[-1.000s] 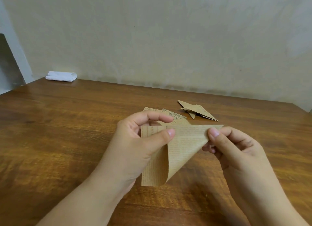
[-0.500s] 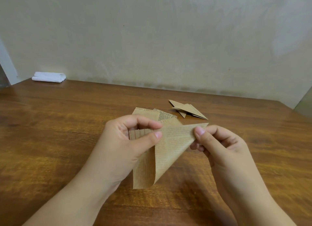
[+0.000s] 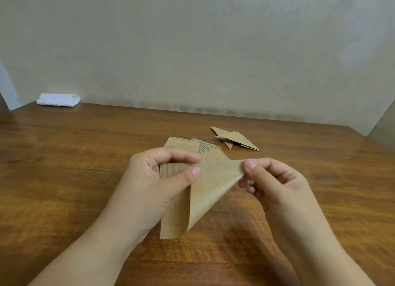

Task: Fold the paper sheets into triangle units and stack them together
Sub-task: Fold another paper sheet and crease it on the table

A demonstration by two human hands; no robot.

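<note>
At frame centre, a tan printed paper sheet [image 3: 213, 185] is pinched above the brown wooden table [image 3: 64, 168] by the left hand [image 3: 158, 185] and right hand [image 3: 275, 183], corners apparently being matched for a diagonal crease; finished folded tan triangle units [image 3: 235, 138] lie beyond.

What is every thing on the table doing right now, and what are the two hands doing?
paper sheet: held in the air, bent over diagonally, not creased flat.
left hand: pinches the sheet's top edge.
right hand: pinches the sheet's right corner.
flat sheets: lying unfolded on the table.
folded triangle units: finished, overlapping on the table.
white cloth: folded, at the far left edge.
</note>
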